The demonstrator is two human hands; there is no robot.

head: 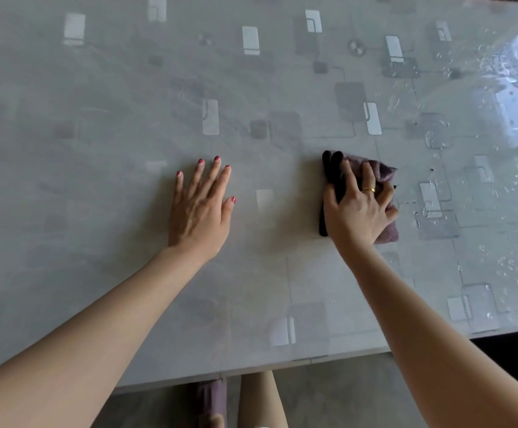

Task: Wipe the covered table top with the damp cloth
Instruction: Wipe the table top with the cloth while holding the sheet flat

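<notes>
The table top (97, 125) carries a grey patterned cloth under a clear plastic cover. A folded purple and black cloth (383, 173) lies on it right of centre. My right hand (358, 208) presses down on that cloth, fingers curled over it, with a gold ring on one finger. My left hand (202, 205) rests flat on the cover with fingers spread, about a hand's width left of the cloth. Water drops and streaks (437, 140) lie on the cover to the right of the cloth.
The table's near edge (282, 362) runs across the bottom, with grey floor (344, 393) and my leg below it. Bright window glare (517, 97) shines on the wet right side. A small dark speck (431, 170) lies just right of the cloth.
</notes>
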